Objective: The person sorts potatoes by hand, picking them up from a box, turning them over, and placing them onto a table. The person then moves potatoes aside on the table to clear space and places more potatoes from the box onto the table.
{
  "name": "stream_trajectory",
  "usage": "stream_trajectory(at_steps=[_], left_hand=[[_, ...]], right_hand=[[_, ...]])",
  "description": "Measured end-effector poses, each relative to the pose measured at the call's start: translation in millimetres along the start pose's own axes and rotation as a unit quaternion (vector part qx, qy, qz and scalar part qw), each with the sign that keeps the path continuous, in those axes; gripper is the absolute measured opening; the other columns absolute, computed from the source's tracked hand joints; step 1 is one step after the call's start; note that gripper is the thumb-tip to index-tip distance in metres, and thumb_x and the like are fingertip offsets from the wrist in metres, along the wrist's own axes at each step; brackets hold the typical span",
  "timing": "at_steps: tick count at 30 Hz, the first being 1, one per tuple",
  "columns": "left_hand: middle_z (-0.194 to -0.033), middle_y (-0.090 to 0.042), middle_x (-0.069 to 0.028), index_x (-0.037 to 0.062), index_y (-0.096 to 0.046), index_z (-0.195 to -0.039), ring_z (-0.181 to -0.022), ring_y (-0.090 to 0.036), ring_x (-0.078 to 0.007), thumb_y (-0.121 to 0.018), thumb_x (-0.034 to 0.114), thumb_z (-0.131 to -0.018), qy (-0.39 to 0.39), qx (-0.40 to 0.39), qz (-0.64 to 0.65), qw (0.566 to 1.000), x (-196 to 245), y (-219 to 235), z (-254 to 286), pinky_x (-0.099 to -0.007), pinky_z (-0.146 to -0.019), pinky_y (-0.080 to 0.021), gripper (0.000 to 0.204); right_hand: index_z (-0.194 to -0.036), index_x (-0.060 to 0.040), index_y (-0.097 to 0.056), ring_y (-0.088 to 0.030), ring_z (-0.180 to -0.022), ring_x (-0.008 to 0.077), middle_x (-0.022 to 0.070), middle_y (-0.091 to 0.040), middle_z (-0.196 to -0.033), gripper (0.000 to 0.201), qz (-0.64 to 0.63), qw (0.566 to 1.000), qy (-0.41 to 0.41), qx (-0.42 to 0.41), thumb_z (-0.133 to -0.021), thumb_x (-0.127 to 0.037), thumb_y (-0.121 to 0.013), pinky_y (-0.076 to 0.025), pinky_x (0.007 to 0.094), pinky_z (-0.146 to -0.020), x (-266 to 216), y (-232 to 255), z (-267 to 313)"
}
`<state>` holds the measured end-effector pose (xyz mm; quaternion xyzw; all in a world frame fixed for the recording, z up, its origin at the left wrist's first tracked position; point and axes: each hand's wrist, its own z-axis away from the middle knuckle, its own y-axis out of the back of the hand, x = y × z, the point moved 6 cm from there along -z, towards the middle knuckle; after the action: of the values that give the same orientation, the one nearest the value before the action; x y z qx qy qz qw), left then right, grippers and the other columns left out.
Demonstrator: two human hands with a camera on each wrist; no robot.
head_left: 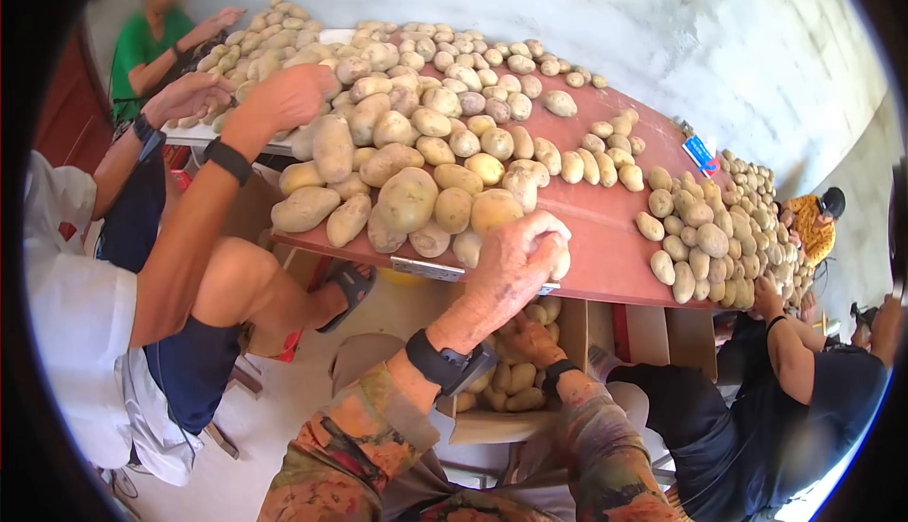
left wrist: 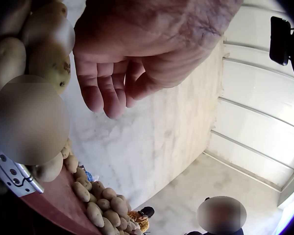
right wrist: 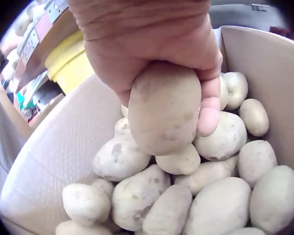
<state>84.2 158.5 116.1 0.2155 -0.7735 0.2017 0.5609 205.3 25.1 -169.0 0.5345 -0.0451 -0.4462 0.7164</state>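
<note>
In the head view my left hand (head_left: 515,271) is over the table's front edge beside the potatoes. The left wrist view shows this hand (left wrist: 147,54) with loosely bent fingers and no potato visible in them. Low in a cardboard box, my right hand (head_left: 532,340) is partly hidden in the head view. Seen from the right wrist, that hand (right wrist: 152,39) grips a large potato (right wrist: 164,110) above other potatoes (right wrist: 218,208) in the box (right wrist: 63,139).
Many potatoes (head_left: 407,196) are heaped on the red table (head_left: 605,238), with another pile (head_left: 709,238) at its right. A blue packet (head_left: 700,155) lies at the back. People sit at both sides; one arm (head_left: 180,248) reaches over the left pile. A yellow bucket (right wrist: 71,63) stands beyond the box.
</note>
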Motion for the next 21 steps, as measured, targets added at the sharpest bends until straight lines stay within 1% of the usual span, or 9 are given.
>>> stream_trajectory(at_steps=[1, 4, 5, 8, 9, 11, 14, 18, 21], left_hand=[[-0.075, -0.060, -0.0039, 0.0007, -0.062, -0.094, -0.068, -0.057, -0.0097, -0.054, 0.011, -0.088, -0.006, -0.012, -0.031, 0.999, 3, 1, 1, -0.0253, -0.062, -0.046, 0.014], [-0.079, -0.062, -0.0073, 0.0008, -0.062, -0.094, -0.072, -0.059, -0.0147, -0.055, 0.014, -0.087, -0.011, -0.070, -0.102, 0.992, -5, -1, 2, -0.0293, -0.065, -0.047, 0.016], [-0.084, -0.062, -0.0105, 0.0016, -0.062, -0.093, -0.075, -0.061, -0.0211, -0.056, 0.016, -0.086, -0.031, -0.089, -0.142, 0.985, -7, -2, 2, -0.0328, -0.068, -0.048, 0.018], [-0.082, -0.062, -0.0121, 0.0022, -0.063, -0.092, -0.075, -0.062, -0.0243, -0.057, 0.016, -0.085, -0.021, -0.131, -0.175, 0.976, -11, -4, 8, -0.0347, -0.068, -0.048, 0.017], [-0.082, -0.062, -0.0137, 0.0016, -0.062, -0.091, -0.077, -0.062, -0.0260, -0.059, 0.018, -0.084, -0.021, -0.149, -0.168, 0.974, -10, -4, 11, -0.0347, -0.068, -0.049, 0.019], [-0.081, -0.063, -0.0143, 0.0013, -0.062, -0.091, -0.076, -0.063, -0.0252, -0.059, 0.020, -0.085, -0.019, -0.173, -0.170, 0.970, -12, -5, 12, -0.0344, -0.068, -0.049, 0.020], [-0.078, -0.061, -0.0128, 0.0006, -0.061, -0.090, -0.071, -0.061, -0.0233, -0.060, 0.024, -0.086, -0.032, -0.179, -0.150, 0.972, -11, -3, 14, -0.0341, -0.065, -0.048, 0.024], [-0.072, -0.056, -0.0079, -0.0006, -0.060, -0.086, -0.063, -0.057, -0.0182, -0.057, 0.030, -0.090, -0.029, -0.192, -0.185, 0.963, 2, -1, 16, -0.0321, -0.059, -0.047, 0.031], [-0.073, -0.054, -0.0051, 0.0004, -0.060, -0.092, -0.060, -0.053, -0.0149, -0.055, 0.036, -0.091, 0.104, -0.256, -0.089, 0.957, -2, -3, 26, -0.0287, -0.053, -0.045, 0.036]], right_hand=[[-0.135, -0.0173, -0.042, -0.057, -0.109, 0.0372, 0.0225, -0.061, -0.115, 0.064, -0.041, 0.999, 0.012, 0.004, -0.078, -0.039, -0.062, -0.046, 0.0411, -0.093, 3, 1, 2], [-0.140, -0.0132, -0.039, -0.054, -0.116, 0.0337, 0.0227, -0.057, -0.122, 0.077, -0.100, 0.994, -0.033, -0.037, -0.072, -0.034, -0.070, -0.043, 0.0369, -0.096, 19, 3, 5], [-0.138, -0.0118, -0.041, -0.055, -0.114, 0.0316, 0.0208, -0.057, -0.122, 0.071, -0.107, 0.993, -0.038, -0.039, -0.074, -0.025, -0.069, -0.044, 0.0355, -0.095, 7, 14, 19], [-0.135, -0.0076, -0.044, -0.054, -0.114, 0.0265, 0.0166, -0.058, -0.121, 0.066, -0.221, 0.973, 0.022, -0.066, -0.075, -0.019, -0.067, -0.044, 0.0334, -0.096, -8, 26, 47], [-0.135, -0.0071, -0.043, -0.053, -0.114, 0.0264, 0.0160, -0.056, -0.122, 0.067, -0.249, 0.963, 0.044, -0.093, -0.075, -0.023, -0.067, -0.042, 0.0337, -0.098, -25, 37, 63], [-0.136, -0.0062, -0.042, -0.051, -0.115, 0.0261, 0.0149, -0.053, -0.125, 0.069, -0.301, 0.938, 0.086, -0.148, -0.076, -0.031, -0.066, -0.037, 0.0343, -0.101, -66, 70, 105], [-0.135, -0.0046, -0.042, -0.052, -0.111, 0.0219, 0.0128, -0.054, -0.120, 0.067, -0.411, 0.890, 0.107, -0.164, -0.076, -0.028, -0.065, -0.041, 0.0315, -0.097, -113, 110, 154], [-0.134, -0.0017, -0.041, -0.060, -0.095, 0.0230, 0.0148, -0.057, -0.112, 0.060, -0.526, 0.829, 0.147, -0.121, -0.080, -0.023, -0.059, -0.049, 0.0336, -0.083, -127, 141, 174], [-0.132, 0.0007, -0.040, -0.065, -0.077, 0.0244, 0.0166, -0.061, -0.102, 0.054, -0.569, 0.798, 0.178, -0.081, -0.085, -0.021, -0.053, -0.054, 0.0361, -0.071, -133, 156, 178]])
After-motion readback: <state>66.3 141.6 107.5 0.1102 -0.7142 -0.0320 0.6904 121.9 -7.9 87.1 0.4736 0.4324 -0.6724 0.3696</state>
